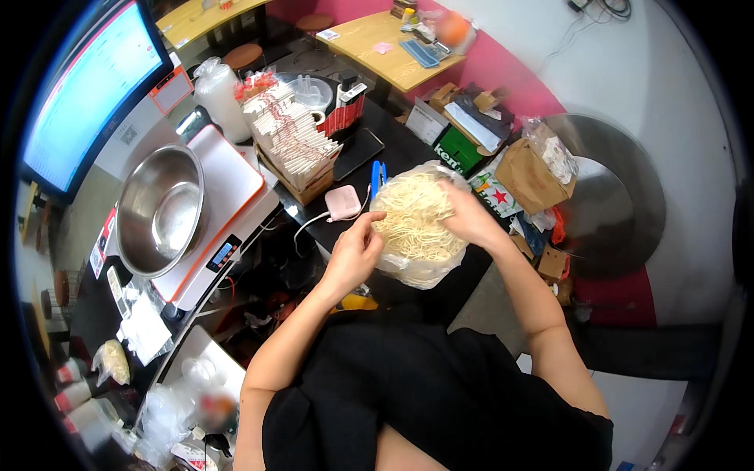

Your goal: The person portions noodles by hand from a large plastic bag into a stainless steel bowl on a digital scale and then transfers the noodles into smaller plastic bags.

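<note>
A clear plastic bag [420, 272] full of pale yellow noodles [418, 212] stands on the dark counter in front of me, its mouth spread wide. At the bag's left rim, my left hand [357, 253] is closed, with its fingers curled and gripping the edge. My right hand [469, 216] reaches over the right rim, and its fingertips are blurred and partly hidden against the noodles. Just beyond the bag lies a blue stapler-like tool [378, 177]. A pink square device [342, 203] with a white cable sits to the left of the bag.
At left, a steel bowl [161, 212] rests on a white and orange scale [228, 177] beside a monitor [90, 86]. A box of paper-wrapped packets [290, 133] stands farther back. Cartons and a brown paper bag [534, 177] crowd the right, near a large round metal surface [620, 196].
</note>
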{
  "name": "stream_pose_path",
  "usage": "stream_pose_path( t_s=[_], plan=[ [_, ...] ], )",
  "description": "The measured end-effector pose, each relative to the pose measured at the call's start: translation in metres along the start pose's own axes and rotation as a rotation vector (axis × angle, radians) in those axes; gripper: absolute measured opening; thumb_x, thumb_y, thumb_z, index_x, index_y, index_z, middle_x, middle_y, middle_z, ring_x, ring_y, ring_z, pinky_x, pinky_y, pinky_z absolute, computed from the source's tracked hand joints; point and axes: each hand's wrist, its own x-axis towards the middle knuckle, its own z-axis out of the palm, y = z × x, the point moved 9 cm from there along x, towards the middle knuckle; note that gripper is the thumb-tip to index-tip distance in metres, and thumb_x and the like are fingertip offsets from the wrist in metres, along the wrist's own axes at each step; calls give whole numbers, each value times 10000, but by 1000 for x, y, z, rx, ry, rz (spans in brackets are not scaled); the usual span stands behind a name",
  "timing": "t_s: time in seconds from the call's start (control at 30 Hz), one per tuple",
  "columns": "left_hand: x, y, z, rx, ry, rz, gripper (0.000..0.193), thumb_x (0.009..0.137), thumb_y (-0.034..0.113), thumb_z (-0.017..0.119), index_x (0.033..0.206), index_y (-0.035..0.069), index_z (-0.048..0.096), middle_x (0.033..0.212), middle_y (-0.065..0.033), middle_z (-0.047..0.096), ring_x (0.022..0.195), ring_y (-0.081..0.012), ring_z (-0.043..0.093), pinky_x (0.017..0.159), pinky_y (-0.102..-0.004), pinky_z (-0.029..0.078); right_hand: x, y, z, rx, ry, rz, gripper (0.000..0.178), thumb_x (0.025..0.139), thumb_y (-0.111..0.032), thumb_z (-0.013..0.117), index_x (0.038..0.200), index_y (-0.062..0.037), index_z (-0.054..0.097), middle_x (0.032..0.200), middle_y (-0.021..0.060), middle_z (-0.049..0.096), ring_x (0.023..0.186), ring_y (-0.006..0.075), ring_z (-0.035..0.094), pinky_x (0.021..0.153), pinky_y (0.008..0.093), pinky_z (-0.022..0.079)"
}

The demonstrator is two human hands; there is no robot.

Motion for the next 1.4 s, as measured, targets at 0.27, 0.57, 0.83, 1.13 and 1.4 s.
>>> stream_pose_path(
  t_s=[0.27,0.57,0.83,1.13,1.4],
  plan=[
    [-1,11,-2,77,31,38,352,895,72,526,1239,4,550,690,-101,552,622,-196,555,629,-335,454,-19,59,58,-724,-220,310,833,632,-341,860,1323,-36,510,1275,251,529,1190,410,535,956,465,483],
    [-7,13,-7,113,47,45,336,878,66,517,1203,9,583,685,-118,568,632,-235,583,630,-359,461,-17,36,17,-907,-330,214,392,728,-106,710,1081,14,591,1146,235,555,1131,399,563,848,459,523],
    [-9,14,-5,122,40,17,335,885,90,519,1205,14,582,721,-138,598,667,-286,608,659,-389,475,-5,24,8,-777,-378,148,242,737,-99,692,950,4,641,901,158,698,907,318,681,792,394,541],
    [-8,14,-2,108,86,93,338,924,84,507,1251,6,542,674,-61,505,614,-136,512,608,-312,442,-17,30,-8,618,-83,5,650,737,-169,814,1293,31,545,1288,95,613,1152,194,598,1019,332,446],
    [-3,16,2,130,39,71,337,924,76,511,1249,-7,539,691,-70,514,621,-142,516,614,-313,444,-12,57,-8,1373,147,16,737,672,-153,686,1327,73,434,1260,290,565,1172,408,577,1013,525,480]
  ],
)
